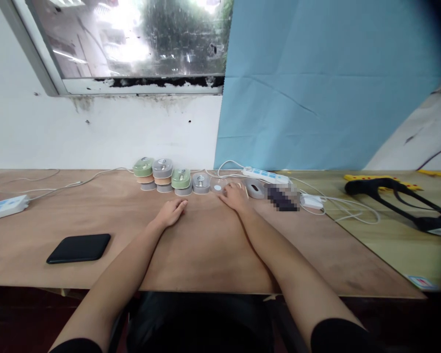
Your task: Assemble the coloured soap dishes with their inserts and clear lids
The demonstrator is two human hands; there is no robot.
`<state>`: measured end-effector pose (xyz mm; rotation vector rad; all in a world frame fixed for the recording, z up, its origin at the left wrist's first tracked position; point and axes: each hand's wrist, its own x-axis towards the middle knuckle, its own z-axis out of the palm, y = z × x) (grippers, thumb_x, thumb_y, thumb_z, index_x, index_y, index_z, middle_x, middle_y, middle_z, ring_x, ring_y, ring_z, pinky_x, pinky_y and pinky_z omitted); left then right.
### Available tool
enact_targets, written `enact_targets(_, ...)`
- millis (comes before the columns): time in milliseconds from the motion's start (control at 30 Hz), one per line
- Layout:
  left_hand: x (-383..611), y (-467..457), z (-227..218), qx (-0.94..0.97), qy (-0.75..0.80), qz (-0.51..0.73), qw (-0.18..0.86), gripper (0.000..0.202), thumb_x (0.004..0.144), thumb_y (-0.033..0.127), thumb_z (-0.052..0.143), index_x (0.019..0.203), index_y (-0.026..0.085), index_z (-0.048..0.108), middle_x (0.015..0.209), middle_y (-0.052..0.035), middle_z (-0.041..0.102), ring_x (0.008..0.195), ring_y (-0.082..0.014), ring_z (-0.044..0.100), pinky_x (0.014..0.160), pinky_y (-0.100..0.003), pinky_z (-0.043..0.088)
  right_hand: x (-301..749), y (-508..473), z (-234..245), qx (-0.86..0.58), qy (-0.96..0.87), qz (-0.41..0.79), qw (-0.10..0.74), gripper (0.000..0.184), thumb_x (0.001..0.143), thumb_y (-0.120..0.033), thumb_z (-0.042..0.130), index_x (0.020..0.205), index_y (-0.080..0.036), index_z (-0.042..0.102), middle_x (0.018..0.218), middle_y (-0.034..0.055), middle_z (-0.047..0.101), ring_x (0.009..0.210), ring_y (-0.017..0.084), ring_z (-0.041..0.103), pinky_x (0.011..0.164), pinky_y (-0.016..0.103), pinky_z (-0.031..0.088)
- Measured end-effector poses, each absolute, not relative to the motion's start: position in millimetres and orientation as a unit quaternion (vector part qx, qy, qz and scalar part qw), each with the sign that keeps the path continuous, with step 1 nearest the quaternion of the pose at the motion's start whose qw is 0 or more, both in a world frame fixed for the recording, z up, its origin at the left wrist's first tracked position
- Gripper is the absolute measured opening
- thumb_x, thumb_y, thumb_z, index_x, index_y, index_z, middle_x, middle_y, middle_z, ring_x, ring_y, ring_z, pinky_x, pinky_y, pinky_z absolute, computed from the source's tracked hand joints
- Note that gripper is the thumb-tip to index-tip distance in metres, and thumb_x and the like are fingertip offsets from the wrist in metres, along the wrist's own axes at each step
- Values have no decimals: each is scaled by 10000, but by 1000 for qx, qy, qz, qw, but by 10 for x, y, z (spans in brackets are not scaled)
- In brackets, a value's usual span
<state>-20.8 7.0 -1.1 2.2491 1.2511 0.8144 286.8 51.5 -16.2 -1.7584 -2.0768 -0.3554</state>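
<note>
My right hand [235, 195] reaches to the back of the table. Its fingers curl over a small round container with a clear lid [217, 188], which they partly hide. My left hand [172, 212] rests on the wooden tabletop with its thumb apart from the fingers, holding nothing. Just behind it stand stacked round containers with clear lids: a green one [143, 167] and a grey one [162, 168] top two stacks. Another green container [181, 178] sits on a grey one, and a single grey container [201, 183] stands beside my right hand.
A grey oval object with a dark slot [256, 189] and a pixelated dark item [282, 197] lie to the right. White power strips [266, 175] and cables run along the back. A black flat case [79, 248] lies at left, a black frame [400, 196] at far right.
</note>
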Motion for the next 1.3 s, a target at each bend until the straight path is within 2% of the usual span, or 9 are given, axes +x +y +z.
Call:
enact_targets(133,-209,53,-5,809,453,300,226,510,938,540,290,1088,206,644,788,-27,711,841,-223,645,841,-336,449,2872,595,-137,-599,-762,-153,192,299,828,-470,590,879,-187,670,1045,134,611,1072,294,503,1024,474,276)
enact_targets(367,-198,56,-3,809,456,299,219,505,939,527,292,1074,198,651,776,-27,710,824,-218,643,830,-329,452,2938,622,-89,-590,-765,-151,209,448,794,-600,583,802,-160,671,997,162,616,1052,317,495,983,462,302)
enact_targets(533,-168,48,16,815,456,291,209,495,937,527,288,1020,205,655,767,-28,704,816,-221,638,802,-323,449,2614,508,-28,-546,-785,-144,254,443,836,-520,550,1072,-157,643,1186,164,582,1181,332,432,1083,496,197)
enact_targets(667,-153,29,33,818,452,292,204,482,934,527,300,1025,205,647,753,-28,699,793,-218,635,779,-320,447,2162,495,-45,-509,-812,-145,244,559,866,-463,505,1341,-172,467,1416,151,436,1344,342,292,1123,552,81)
enact_targets(767,-166,25,31,818,451,290,208,486,930,536,307,1017,203,650,761,-32,701,774,-215,637,772,-318,453,1956,516,-74,-507,-820,-139,227,644,851,-447,530,1418,-187,369,1443,150,415,1382,349,238,1117,583,67)
enact_targets(867,-189,36,19,816,454,290,211,490,928,537,313,1032,199,652,767,-37,706,794,-220,642,791,-320,456,1942,454,-82,-487,-829,-138,237,666,856,-421,529,1446,-192,323,1343,156,521,1336,319,331,1128,552,96)
enact_targets(1000,-203,55,1,816,452,295,206,488,930,528,319,1075,197,647,772,-38,706,813,-222,647,792,-323,460,2063,220,-78,-421,-861,-117,260,556,869,-461,488,1361,-203,459,1171,136,613,1185,288,475,1122,522,169)
enact_targets(1100,-208,64,-15,813,453,304,202,492,932,523,323,1173,200,605,835,-47,717,868,-228,652,822,-336,461,2109,35,-63,-395,-875,-82,268,533,851,-500,502,1313,-234,510,1040,105,645,1097,278,518,1070,478,282)
enact_targets(1300,-228,102,-53,804,469,313,192,522,924,534,338,1238,187,568,1089,-88,688,998,-249,626,903,-367,450,2039,-121,23,-376,-881,-51,285,593,804,-604,538,1242,-204,557,1161,115,613,1100,274,521,996,411,364)
